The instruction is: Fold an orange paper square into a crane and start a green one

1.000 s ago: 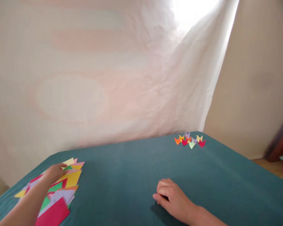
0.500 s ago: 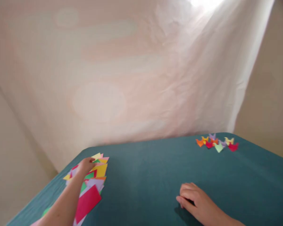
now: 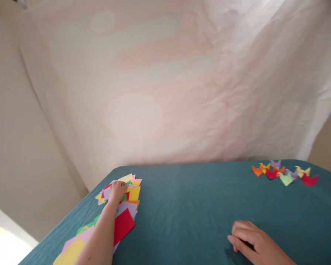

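Observation:
Over at the left, my left hand [image 3: 117, 190] rests on the far part of a spread pile of coloured paper sheets [image 3: 132, 194]. Its fingers are bent down and closed against the sheets; what lies between them is too small to make out. A red sheet [image 3: 124, 227] lies on the pile beside my forearm, and a yellow sheet [image 3: 70, 252] is at the near end. My forearm hides part of the pile. At the lower right my right hand [image 3: 249, 239] rests on the table, fingers curled loosely, with nothing visible in them.
Several small folded paper birds [image 3: 285, 178] in orange, yellow, red, purple and green stand in a group at the back right. A dark green cloth covers the table [image 3: 182, 206]. Behind it hangs a pale wrinkled sheet [image 3: 168, 92].
The view has swung left, so the table and birds appear farther right and more of the pile's near end shows. My left hand stays over the pile's far part; my right hand stays curled.

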